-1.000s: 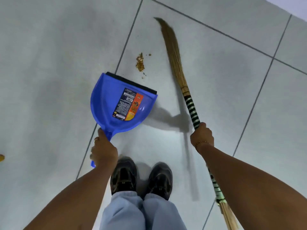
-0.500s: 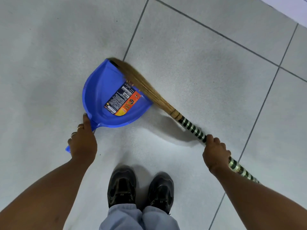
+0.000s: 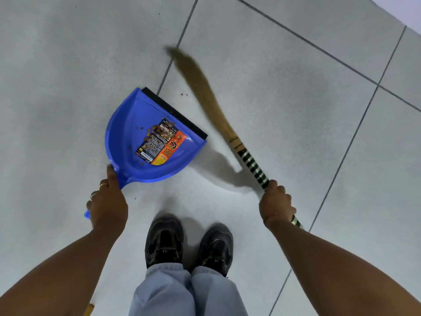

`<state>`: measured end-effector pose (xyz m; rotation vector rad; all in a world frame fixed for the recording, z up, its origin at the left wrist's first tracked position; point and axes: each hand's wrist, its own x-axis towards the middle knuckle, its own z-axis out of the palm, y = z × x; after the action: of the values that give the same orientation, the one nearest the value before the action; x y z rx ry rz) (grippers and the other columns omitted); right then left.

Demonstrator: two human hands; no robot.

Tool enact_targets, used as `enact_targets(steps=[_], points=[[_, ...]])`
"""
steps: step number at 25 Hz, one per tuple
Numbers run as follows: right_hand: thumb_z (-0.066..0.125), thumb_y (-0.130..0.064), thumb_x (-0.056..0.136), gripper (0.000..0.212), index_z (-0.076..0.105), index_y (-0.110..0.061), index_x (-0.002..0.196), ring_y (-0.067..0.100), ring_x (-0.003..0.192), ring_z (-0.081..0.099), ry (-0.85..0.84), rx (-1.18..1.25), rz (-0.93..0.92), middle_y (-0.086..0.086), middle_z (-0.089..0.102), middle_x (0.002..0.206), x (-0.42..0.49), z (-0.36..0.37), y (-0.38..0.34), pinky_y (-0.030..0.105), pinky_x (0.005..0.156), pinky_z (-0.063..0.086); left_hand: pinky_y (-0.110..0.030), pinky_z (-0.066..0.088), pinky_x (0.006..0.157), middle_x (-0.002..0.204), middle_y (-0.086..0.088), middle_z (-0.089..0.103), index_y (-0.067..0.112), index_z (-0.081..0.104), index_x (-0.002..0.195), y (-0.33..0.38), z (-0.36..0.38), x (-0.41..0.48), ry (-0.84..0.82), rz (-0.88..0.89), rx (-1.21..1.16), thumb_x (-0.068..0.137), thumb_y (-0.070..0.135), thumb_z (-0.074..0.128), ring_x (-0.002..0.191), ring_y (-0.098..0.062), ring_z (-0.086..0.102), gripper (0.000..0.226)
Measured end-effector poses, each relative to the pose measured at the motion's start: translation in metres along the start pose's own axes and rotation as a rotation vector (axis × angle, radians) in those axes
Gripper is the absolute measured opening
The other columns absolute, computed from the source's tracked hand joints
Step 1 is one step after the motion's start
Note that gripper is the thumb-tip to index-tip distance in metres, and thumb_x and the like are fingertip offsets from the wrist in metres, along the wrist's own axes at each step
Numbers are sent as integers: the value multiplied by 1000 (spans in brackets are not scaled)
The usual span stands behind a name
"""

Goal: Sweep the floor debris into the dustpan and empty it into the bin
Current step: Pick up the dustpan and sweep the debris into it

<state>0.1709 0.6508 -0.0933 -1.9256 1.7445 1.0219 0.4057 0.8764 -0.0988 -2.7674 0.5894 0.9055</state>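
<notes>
A blue dustpan [image 3: 127, 137] with a black rubber lip and a printed label rests on the tiled floor. Brown debris [image 3: 157, 131] lies scattered inside it, over the label. My left hand [image 3: 107, 206] grips the dustpan's handle. My right hand [image 3: 276, 201] holds the green-and-black striped handle of a grass broom [image 3: 205, 87]. The broom's bristles are blurred and stretch away to the upper left, clear of the pan's lip. A few crumbs [image 3: 184, 95] remain on the floor just beyond the lip. No bin is in view.
Pale grey floor tiles [image 3: 284, 99] with dark grout lines fill the view. My two dark shoes [image 3: 189, 242] stand below the dustpan, between my arms. A small tan object [image 3: 89, 309] pokes in at the bottom edge.
The broom swept across the dustpan's mouth, then swung back out to the right. The debris pile moved from the floor into the pan. The dustpan turned slightly.
</notes>
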Motion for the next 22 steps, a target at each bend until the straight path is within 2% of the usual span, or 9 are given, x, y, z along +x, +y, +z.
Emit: enact_targets(steps=[5,8,11,15,18,22], points=[[40,-1,89,47,37,-13,134,31,107,52,30,-144,-165,10,53,120,-22,16,23,47,87,47,-56,45,67,104,-32,52,5,12,145,-2,2,3,9,-5,-11,81,-11,48,78,-51,54,75],[41,2,86,48,38,-10,133,35,106,51,72,-82,-97,14,53,119,-16,13,31,47,86,47,-55,45,67,106,-31,52,5,12,146,-3,3,4,14,7,-13,82,-10,48,80,-50,55,74],[40,4,87,40,40,-10,125,36,106,50,37,-20,-4,15,52,116,-11,11,19,50,87,43,-56,45,71,110,-30,52,7,10,146,-4,6,4,2,3,-30,83,-9,47,84,-49,56,75],[40,0,89,39,42,-13,126,33,104,53,-61,-77,-68,12,55,114,-31,11,19,50,88,46,-57,44,79,117,-28,50,9,8,146,0,-7,-1,-51,-11,-51,85,-8,46,93,-48,55,74],[43,2,86,46,43,-12,130,35,103,56,-73,67,-70,15,57,113,-65,7,39,46,89,49,-58,45,84,122,-25,47,10,7,146,2,-32,-14,-124,-23,-56,85,-7,48,100,-46,53,75],[44,6,83,50,43,-8,130,36,101,57,-40,366,85,19,58,113,-116,-18,61,41,84,49,-56,46,86,120,-26,50,6,18,143,16,-82,-55,-106,4,-134,81,-12,47,102,-47,54,72]])
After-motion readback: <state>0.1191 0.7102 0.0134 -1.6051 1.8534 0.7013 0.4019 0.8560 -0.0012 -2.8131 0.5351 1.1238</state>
